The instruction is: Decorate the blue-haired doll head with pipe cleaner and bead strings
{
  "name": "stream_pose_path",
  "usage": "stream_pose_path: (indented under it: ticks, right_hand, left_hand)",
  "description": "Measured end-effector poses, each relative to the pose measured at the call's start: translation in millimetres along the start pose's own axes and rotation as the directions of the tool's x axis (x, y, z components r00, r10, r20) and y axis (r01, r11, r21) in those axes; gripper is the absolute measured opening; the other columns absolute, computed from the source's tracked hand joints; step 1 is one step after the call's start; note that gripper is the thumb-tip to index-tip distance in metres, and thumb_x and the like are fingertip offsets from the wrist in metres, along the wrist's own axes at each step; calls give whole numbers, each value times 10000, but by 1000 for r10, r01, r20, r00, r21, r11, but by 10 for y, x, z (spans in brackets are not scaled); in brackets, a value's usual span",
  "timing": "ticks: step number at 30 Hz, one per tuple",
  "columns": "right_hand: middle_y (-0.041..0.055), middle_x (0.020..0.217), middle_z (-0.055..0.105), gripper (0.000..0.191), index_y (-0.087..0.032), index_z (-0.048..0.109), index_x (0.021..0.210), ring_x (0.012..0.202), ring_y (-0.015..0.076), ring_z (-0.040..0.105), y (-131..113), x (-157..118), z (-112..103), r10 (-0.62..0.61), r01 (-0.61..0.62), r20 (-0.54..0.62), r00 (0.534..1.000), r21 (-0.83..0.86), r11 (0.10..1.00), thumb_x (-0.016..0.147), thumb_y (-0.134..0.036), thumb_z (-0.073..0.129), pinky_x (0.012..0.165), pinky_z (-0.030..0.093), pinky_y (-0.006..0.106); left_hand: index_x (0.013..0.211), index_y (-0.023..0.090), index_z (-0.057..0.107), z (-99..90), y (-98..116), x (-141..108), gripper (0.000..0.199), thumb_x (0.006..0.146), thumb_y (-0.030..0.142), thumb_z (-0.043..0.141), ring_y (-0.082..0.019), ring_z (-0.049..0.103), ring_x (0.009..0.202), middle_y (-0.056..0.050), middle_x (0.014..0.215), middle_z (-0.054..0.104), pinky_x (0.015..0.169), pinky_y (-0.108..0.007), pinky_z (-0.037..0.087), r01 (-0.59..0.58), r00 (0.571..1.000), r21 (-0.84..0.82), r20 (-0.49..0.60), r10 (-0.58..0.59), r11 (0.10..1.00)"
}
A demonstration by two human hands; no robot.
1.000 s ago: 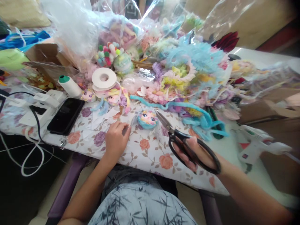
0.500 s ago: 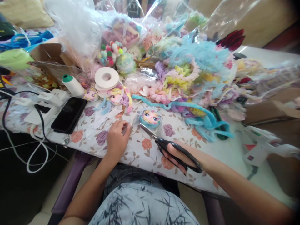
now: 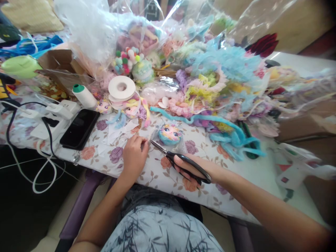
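My right hand (image 3: 193, 166) is wrapped round the black handles of a pair of scissors (image 3: 181, 159). Their metal blades lie close together and point left, with the tips beside the fingers of my left hand (image 3: 134, 152). That hand rests on the cloth with thumb and fingers curled together; whatever they pinch, if anything, is hidden. Just beyond the blades lies a round doll face (image 3: 170, 132) with large eyes and a light blue lower rim, with clear plastic about it. Past my left hand are white paper scraps (image 3: 119, 131) and a second doll face with yellow hair (image 3: 131, 110).
A ribbon spool (image 3: 121, 87), thread cone (image 3: 84, 96), phone (image 3: 80, 128) and white power strip (image 3: 47, 127) stand at left. Ruffled trims (image 3: 220, 66) heap at the back. A blue fuzzy strip (image 3: 231, 140) and a glue gun (image 3: 296, 164) lie at right, on the flowered tablecloth (image 3: 154, 175).
My right hand has brought the scissors left, from in front of the doll face to the fingertips of my left hand. The whole view has shifted slightly; my left hand stays curled.
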State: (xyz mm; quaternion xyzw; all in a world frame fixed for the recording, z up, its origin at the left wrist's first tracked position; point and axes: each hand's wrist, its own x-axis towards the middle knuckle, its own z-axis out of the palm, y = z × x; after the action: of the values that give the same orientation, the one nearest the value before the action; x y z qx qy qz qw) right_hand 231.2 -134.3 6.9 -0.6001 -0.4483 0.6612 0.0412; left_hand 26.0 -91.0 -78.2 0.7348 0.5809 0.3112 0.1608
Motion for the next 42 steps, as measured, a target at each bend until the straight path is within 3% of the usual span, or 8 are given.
stream_pose_path:
  ticks: [9,17,34,42]
  right_hand:
    - [-55,502,420,648,-195,444,681,396,79,433,-26,16,-18,-16,19,26,1000,-86,996,764,-835,391,347,340,192]
    - [-46,511,405,636,-176,537,699,455,87,364,-40,63,-46,-212,218,51,976,-161,963,810,-786,396,428,271,230]
    - [-43,596,418,695,-157,588,833,423,66,387,46,136,-65,-179,185,58,982,-135,973,784,-825,402,346,302,194]
    - [-70,452,344,644,-191,477,694,368,57,312,16,166,-71,-210,218,58,976,-221,951,788,-825,405,330,230,186]
  left_hand:
    - [824,183,592,1,2,17,91,891,175,531,-233,566,854,-48,860,622,778,-339,436,5,1000,28,13,-6,1000]
    - [824,191,583,3,-4,12,95,893,193,516,-230,570,861,-50,864,620,791,-345,445,1,1000,-1,6,-1,1000]
    - [805,190,589,3,-1,15,114,900,187,526,-224,565,838,-44,838,621,757,-327,429,-10,1000,-7,-2,10,1000]
    - [781,198,587,10,-31,16,131,895,182,526,-215,558,815,-38,825,610,745,-318,425,-11,1000,-38,4,11,999]
